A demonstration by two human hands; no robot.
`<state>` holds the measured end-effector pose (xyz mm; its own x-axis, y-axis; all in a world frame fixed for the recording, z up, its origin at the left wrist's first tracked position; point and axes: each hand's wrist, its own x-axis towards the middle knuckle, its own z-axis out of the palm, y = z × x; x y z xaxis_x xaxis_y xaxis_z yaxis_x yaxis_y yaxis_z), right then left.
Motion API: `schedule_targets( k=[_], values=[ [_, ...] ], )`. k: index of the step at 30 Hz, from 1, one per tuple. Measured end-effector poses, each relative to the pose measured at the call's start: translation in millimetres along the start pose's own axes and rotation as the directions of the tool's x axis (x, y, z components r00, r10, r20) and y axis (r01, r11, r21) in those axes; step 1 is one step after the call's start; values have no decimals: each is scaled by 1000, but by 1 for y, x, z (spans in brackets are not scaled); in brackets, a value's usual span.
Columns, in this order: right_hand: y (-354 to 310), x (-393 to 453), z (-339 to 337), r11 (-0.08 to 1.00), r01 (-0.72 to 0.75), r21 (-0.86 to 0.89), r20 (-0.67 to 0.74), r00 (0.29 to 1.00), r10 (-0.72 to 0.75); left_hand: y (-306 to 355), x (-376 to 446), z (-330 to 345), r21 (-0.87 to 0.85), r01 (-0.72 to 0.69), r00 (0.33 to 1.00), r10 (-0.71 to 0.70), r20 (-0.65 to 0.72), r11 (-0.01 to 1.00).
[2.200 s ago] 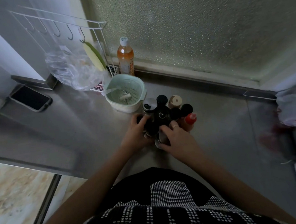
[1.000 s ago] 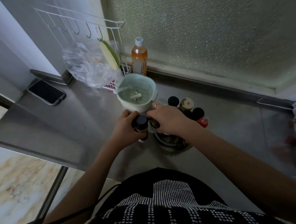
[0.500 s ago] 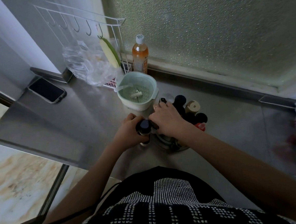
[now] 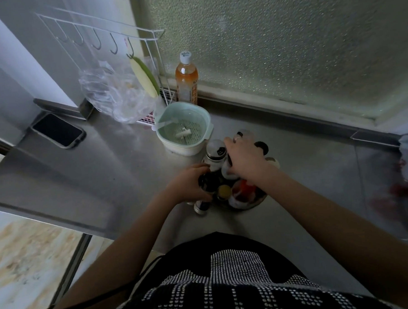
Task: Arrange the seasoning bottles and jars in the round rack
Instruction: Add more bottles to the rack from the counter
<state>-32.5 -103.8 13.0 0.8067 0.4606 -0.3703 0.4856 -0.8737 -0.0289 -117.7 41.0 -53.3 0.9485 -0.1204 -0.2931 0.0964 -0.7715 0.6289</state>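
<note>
The round rack (image 4: 255, 202) stands on the steel counter and holds several seasoning bottles: a clear-lidded shaker (image 4: 216, 151), a black-capped bottle (image 4: 262, 147), a beige-capped one (image 4: 273, 161), a red-capped bottle (image 4: 246, 189) and a yellow-lidded jar (image 4: 224, 191). My left hand (image 4: 187, 186) grips a dark bottle with a black cap (image 4: 205, 181) at the rack's left edge; its base sits just outside the rim. My right hand (image 4: 243, 158) lies curled over the rack's middle, and what it grips is hidden under the palm.
A mint strainer bowl (image 4: 184, 131) stands just behind the rack. An orange drink bottle (image 4: 186, 79), a wire hook rack (image 4: 97, 39) with a plastic bag (image 4: 115, 97), and a phone (image 4: 57, 133) lie farther back and left. The counter's edge (image 4: 48, 217) drops off at left.
The rack has turned under my right hand: the red-capped bottle came round from the right to the front. My left hand keeps the dark bottle at the rack's left edge.
</note>
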Motion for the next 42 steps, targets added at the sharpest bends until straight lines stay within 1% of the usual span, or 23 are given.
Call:
schedule_targets(
  k=[2, 5, 8, 11, 15, 18, 23, 28, 29, 31, 33, 34, 37, 42],
  values=[
    [5, -1, -1, 997, 40, 69, 8, 999, -41, -1, 5, -4, -54, 16, 1000, -15, 17, 998],
    [11, -1, -8, 989, 95, 115, -17, 995, -94, -3, 10, -11, -107, 31, 998, -26, 49, 994],
    [13, -3, -16, 964, 187, 189, -43, 982, -182, -5, 13, -14, -90, 16, 997, -9, 74, 996],
    [10, -5, -18, 914, 280, 293, -28, 958, -285, -8, 12, -12, -54, 0, 998, 4, 65, 999],
    [-1, -5, -5, 873, 404, 274, -32, 911, -412, -16, 3, -10, -140, 16, 999, -21, -32, 990],
    [-9, -1, 3, 862, 464, 205, -34, 883, -468, -20, -4, -7, -163, 29, 998, -39, -58, 986],
    [-9, 10, 4, 880, 468, 82, -94, 883, -460, -18, -7, -2, -145, 51, 999, -49, 18, 988],
    [17, 26, -15, 921, 389, -9, -32, 921, -389, -13, -5, -2, -165, 65, 998, -60, 36, 984],
    [23, 30, -20, 935, 354, -15, -16, 935, -354, -13, -4, -3, -160, 72, 997, -64, 51, 985],
    [32, 36, -25, 951, 307, 35, 28, 951, -308, -11, -1, -3, -123, 79, 993, -67, 95, 989],
    [36, 41, -24, 948, 303, 100, 46, 950, -309, -10, 1, -4, -92, 69, 992, -58, 114, 993],
    [37, 43, -24, 947, 305, 103, 41, 950, -311, -9, 2, -4, -83, 62, 992, -52, 115, 995],
    [41, 45, -26, 949, 311, 47, 32, 949, -313, -11, 4, 0, -70, 60, 992, -52, 114, 996],
    [51, 50, -21, 964, 267, 8, -9, 964, -266, -18, 4, 2, -50, 44, 994, -38, 103, 998]
  ],
)
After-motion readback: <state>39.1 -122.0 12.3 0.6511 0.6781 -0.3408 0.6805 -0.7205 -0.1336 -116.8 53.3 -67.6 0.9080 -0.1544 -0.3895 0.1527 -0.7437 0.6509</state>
